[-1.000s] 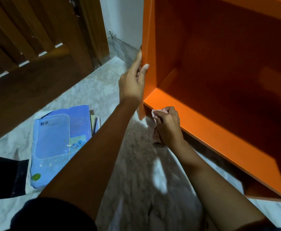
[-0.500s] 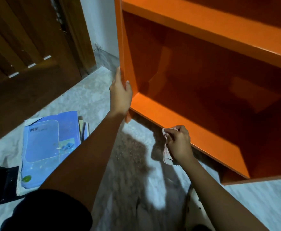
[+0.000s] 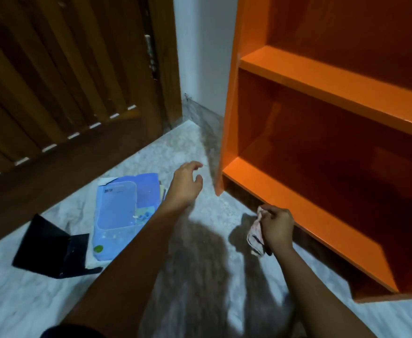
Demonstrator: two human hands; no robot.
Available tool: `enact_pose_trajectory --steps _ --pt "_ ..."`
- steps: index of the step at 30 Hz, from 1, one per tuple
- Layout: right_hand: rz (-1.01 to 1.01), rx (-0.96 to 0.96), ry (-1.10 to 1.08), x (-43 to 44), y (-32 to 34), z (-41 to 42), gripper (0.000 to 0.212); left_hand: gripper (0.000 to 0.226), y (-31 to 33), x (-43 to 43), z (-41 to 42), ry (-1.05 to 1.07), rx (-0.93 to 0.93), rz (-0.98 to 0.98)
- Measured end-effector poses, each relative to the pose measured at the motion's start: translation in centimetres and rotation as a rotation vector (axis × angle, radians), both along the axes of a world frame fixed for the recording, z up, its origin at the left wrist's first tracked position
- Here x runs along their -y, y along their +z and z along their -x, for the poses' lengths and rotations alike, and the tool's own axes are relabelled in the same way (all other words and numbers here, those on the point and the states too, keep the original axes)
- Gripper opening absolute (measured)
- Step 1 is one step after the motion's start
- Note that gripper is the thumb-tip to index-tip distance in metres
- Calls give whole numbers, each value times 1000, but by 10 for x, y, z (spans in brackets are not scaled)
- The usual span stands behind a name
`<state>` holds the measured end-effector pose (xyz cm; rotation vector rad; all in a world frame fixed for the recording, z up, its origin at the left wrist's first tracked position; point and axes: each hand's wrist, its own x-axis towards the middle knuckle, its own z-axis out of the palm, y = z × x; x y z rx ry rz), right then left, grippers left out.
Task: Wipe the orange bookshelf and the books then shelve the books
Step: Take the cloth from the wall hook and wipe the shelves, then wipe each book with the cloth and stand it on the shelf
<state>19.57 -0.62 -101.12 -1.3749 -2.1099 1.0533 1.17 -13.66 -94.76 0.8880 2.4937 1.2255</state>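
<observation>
The orange bookshelf [image 3: 332,98] stands on the right, its shelves bare. My right hand [image 3: 277,226] is closed on a crumpled pale cloth [image 3: 255,236] just in front of the bottom shelf's front edge. My left hand [image 3: 186,185] hovers with fingers apart and nothing in it, a little left of the shelf's lower left corner. A stack of books topped by a blue book [image 3: 124,211] lies on the floor to the left of that hand. A black book [image 3: 50,247] lies further left, partly under the stack.
A dark wooden slatted door [image 3: 61,93] fills the left and back. A white wall [image 3: 202,52] shows between door and shelf. The floor [image 3: 29,301] is pale marble, with my shadow across the middle.
My left hand has let go of the shelf's left side panel and dropped toward the books. The view has pulled back and up, and my right hand with the cloth has slid right along the bottom edge.
</observation>
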Motion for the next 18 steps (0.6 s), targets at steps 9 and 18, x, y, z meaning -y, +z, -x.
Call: enact_pose_trajectory --steps 9,18 --pt "332 -148 340 95 13 130 17 35 -56 146 51 400 154 158" --pt "385 -5 430 139 -33 189 18 50 -105 201 85 565 361 246"
